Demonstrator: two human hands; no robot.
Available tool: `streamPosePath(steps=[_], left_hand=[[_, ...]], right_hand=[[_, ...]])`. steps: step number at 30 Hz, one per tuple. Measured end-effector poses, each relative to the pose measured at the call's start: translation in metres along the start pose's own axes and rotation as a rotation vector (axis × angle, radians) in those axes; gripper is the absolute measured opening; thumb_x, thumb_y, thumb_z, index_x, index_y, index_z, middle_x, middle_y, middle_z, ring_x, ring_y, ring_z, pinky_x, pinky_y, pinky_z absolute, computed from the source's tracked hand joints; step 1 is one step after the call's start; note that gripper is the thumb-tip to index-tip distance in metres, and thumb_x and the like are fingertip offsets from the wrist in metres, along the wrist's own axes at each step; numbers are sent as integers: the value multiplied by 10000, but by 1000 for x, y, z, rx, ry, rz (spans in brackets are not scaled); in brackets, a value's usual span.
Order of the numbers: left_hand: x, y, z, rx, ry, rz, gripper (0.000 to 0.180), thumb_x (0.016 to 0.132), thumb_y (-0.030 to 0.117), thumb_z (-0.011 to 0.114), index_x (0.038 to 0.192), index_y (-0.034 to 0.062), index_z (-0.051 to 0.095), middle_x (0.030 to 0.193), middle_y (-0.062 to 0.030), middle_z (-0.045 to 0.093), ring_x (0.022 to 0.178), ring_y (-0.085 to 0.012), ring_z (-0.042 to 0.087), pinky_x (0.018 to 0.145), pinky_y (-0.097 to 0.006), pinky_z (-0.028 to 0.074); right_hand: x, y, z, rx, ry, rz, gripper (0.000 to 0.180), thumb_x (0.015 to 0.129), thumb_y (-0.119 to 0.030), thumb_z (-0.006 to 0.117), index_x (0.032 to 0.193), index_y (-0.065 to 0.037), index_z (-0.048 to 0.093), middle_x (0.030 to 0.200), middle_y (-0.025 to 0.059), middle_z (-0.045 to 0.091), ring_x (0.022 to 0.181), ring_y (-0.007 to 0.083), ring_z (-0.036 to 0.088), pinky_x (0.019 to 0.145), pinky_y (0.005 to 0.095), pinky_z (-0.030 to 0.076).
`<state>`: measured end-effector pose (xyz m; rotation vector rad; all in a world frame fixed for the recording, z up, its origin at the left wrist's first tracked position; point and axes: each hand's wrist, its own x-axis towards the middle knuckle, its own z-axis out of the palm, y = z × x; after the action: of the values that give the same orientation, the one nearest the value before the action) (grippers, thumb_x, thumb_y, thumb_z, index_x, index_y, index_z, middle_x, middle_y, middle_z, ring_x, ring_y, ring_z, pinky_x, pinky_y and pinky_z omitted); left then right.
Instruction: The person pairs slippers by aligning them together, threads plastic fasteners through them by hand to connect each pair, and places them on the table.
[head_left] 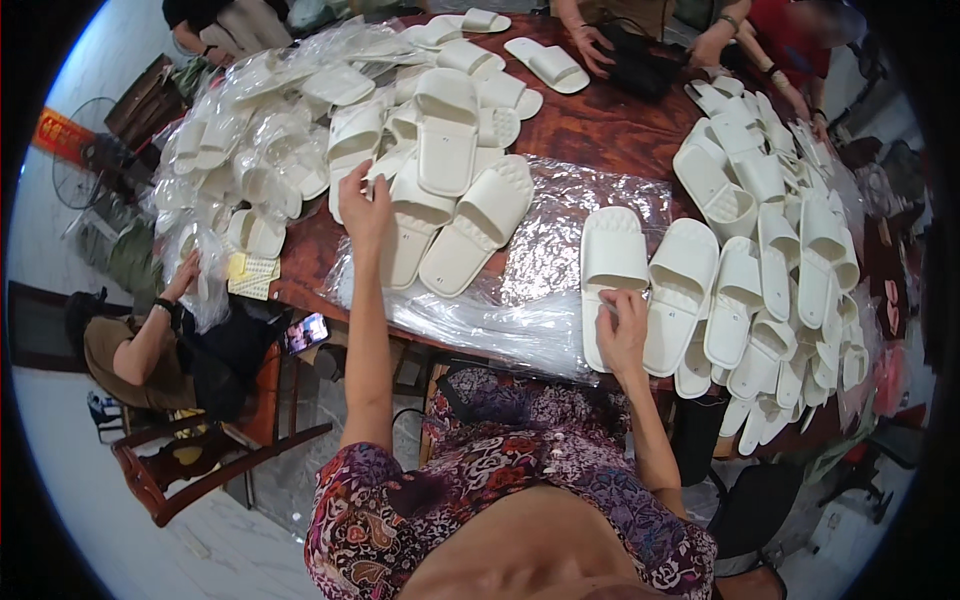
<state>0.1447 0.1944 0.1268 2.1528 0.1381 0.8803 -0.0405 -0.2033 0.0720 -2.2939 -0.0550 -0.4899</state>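
Observation:
Palm down, my left hand (368, 208) reaches into the pile at the centre left, its fingers apart beside a white slipper (356, 128). Right of it lie two white slippers, toes away from me: a front one (482, 225) and one under it (405, 255). Another white slipper (446, 160) rests on top of them. My right hand (623, 328) has curled fingers at the inner edge of a white slipper (614, 248); its fingertips are partly hidden. A second white slipper (680, 295) lies just right of that hand. Clear plastic bags (570, 230) are stacked between my hands.
Bagged slippers (240, 150) are heaped at the left, loose slippers (790, 230) at the right. Across the reddish wooden table (590, 130) a person holds a dark item (645, 62). A seated person (140, 345) handles a bag at the left. A phone (305, 333) lies near the chair.

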Motion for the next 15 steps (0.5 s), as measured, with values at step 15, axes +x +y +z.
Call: streamPosePath(steps=[15], left_hand=[[70, -84, 43, 286, -119, 83, 460, 850, 302, 694, 1178, -20, 707, 995, -238, 737, 933, -340, 721, 847, -398, 542]], right_hand=[[21, -35, -11, 42, -51, -67, 158, 883, -21, 619, 1036, -18, 657, 985, 141, 636, 962, 327, 617, 852, 408, 475]])
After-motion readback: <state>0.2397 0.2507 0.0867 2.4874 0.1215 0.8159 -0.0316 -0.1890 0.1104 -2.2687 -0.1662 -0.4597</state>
